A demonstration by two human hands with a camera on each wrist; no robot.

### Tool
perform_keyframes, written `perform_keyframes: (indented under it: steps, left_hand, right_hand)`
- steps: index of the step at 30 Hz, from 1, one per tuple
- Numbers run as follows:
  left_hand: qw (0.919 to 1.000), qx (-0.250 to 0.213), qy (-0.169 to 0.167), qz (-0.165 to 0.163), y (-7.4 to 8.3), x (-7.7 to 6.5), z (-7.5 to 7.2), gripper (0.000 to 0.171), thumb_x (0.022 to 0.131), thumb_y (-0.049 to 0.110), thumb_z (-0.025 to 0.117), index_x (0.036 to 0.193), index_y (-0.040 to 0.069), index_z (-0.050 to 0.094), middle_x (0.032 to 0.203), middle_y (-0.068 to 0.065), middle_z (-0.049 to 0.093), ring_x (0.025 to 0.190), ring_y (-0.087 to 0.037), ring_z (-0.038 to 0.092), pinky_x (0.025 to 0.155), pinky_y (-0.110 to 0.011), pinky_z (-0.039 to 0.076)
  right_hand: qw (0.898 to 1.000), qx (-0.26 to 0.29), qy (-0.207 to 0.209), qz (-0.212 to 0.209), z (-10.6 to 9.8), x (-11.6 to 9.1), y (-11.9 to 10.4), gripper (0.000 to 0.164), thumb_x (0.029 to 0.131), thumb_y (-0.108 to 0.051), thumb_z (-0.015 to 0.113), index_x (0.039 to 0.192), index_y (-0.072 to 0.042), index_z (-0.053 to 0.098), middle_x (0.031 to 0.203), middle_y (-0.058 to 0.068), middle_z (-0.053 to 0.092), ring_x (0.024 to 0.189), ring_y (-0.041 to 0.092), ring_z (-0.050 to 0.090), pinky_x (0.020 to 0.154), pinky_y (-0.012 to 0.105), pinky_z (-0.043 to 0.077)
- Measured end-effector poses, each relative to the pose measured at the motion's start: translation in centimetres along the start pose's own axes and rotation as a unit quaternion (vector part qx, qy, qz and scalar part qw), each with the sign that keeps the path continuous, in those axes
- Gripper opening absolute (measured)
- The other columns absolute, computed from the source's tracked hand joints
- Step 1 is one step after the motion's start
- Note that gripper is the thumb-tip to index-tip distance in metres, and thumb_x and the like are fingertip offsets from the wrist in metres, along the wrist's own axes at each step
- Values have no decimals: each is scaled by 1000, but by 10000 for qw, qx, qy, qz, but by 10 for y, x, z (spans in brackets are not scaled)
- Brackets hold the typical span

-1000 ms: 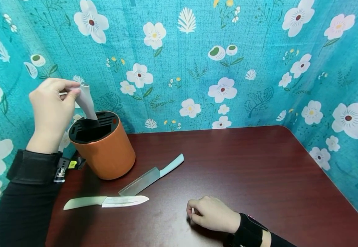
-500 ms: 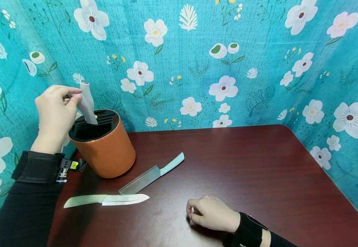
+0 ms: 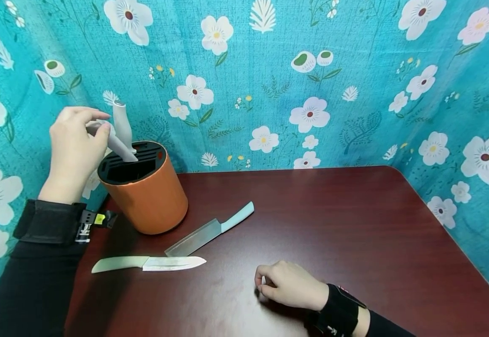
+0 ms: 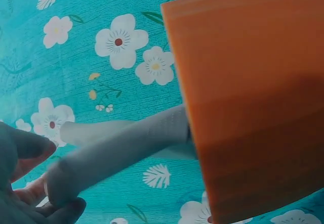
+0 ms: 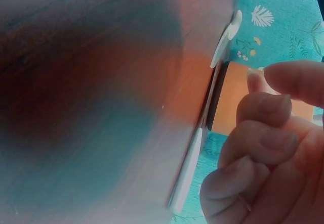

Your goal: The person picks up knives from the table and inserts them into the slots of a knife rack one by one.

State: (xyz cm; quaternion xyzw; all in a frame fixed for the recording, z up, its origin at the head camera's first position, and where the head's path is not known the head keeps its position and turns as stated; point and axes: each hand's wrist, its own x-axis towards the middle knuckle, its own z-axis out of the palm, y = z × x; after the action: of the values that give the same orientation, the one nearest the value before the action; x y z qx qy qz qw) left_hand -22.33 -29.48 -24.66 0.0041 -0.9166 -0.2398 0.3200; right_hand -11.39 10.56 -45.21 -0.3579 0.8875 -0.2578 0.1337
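In the head view my left hand (image 3: 76,142) is at the knife block (image 3: 147,199), an orange cylinder with a black slotted top. A grey-white knife handle (image 3: 120,146) leans left out of it, its blade hidden inside. My fingers are loosely around the handle's end. In the left wrist view, one finger (image 4: 30,143) stands apart from the blurred handle (image 4: 121,153), while other fingertips are at its end. A second pale handle (image 3: 122,122) stands upright behind. My right hand (image 3: 290,285) rests on the table, its fingers loosely curled around nothing.
A cleaver (image 3: 204,234) with a pale blue handle lies on the dark red table (image 3: 337,224) before the block. Near it lies a knife (image 3: 149,263) with a pale green handle, blade pointing right. A flowered turquoise curtain (image 3: 244,117) hangs behind.
The grey-white handle sinks lower into the block and tilts further left. My left index finger and thumb, pinching its end earlier, have moved apart. The right hand keeps its place.
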Motion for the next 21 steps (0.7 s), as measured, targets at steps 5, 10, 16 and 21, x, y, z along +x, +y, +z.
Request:
perform_keyframes:
  steps: [5,10,16,21]
  left_hand:
    - [10000,-65,-41,18,6,-4,-2,38,103,18,48,129,-5,65,151,-22,43,139,-42,39,99,-55,45]
    - [9950,-229,552,796,23,-15,7,29,100,9,56,117,-10,69,144,-29,47,138,-46,39,108,-64,34]
    - [9777,-599,1030,1730,56,-54,36,18,95,1,60,106,-7,72,134,-27,57,131,-43,50,108,-59,40]
    - [9812,-400,593,1795,46,-104,62,11,93,-1,64,100,-5,72,117,-24,60,111,-40,57,95,-54,50]
  right_hand:
    - [10000,-23,28,18,-3,-1,1,8,93,-16,63,94,-24,66,61,-20,45,53,-7,38,52,17,36]
    - [9999,-48,64,110,-5,-1,3,10,93,-15,62,94,-24,66,61,-19,45,52,-6,37,51,16,36]
    - [9993,-206,282,146,-9,2,2,12,93,-15,61,93,-25,68,60,-19,45,52,-5,38,51,18,36]
    - [9988,-306,348,138,-5,3,1,12,93,-15,61,94,-24,68,60,-20,45,52,-5,37,52,18,36]
